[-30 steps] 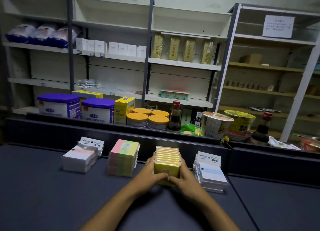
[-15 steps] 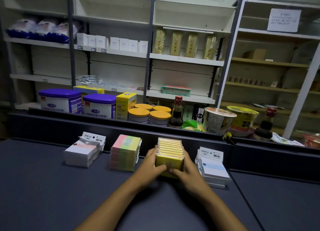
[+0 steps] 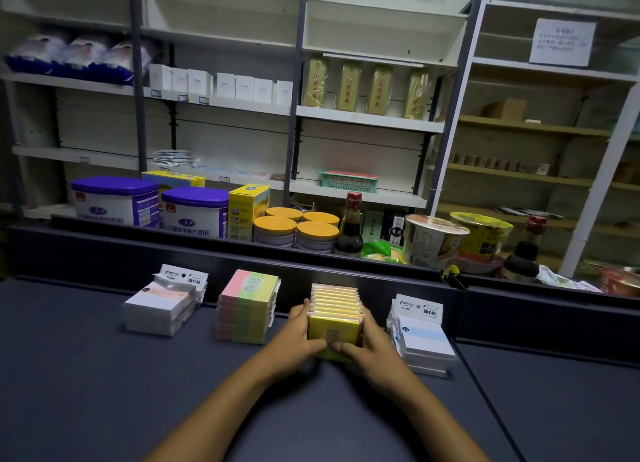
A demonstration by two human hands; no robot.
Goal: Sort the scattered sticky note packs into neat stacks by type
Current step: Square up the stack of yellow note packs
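Note:
A row of yellow sticky note packs stands on edge on the dark counter, against its back rail. My left hand grips the row's left side and my right hand grips its right side, thumbs on the front pack. To the left sits a stack of pink-green-yellow packs, and further left a stack of white packs with pink labels. A stack of white packs with blue labels lies just right of my right hand.
A raised dark rail runs behind the stacks. Beyond it stand purple-lidded tubs, yellow boxes, orange-lidded tins, sauce bottles and noodle cups. Shelving fills the back wall. A seam splits the counter at the right.
Both hands stay clamped on the yellow row. The view has shifted slightly; the row sits about as before, squeezed a bit tighter.

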